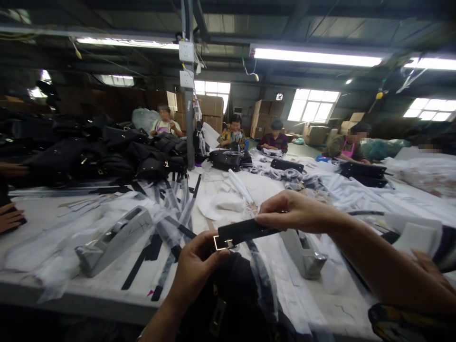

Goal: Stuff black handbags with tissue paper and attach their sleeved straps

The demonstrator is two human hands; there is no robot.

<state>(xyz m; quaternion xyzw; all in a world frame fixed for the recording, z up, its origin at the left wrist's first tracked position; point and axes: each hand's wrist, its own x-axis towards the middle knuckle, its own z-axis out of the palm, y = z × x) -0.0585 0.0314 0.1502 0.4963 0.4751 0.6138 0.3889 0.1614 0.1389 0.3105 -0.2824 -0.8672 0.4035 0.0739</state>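
Note:
A black strap with a gold-coloured buckle is stretched between my two hands. My left hand pinches the buckle end between thumb and fingers. Farther right, my right hand grips the strap from above. Just below them sits a black bag with gold-coloured metal fittings, close to my body at the table's front edge. A strip of clear plastic film lies along the bag's right side.
Grey tape dispensers stand left and right of my hands. Black straps lie on the white table, with black bags heaped behind. A grey post rises mid-table. Several people sit opposite; another person's hand shows at far left.

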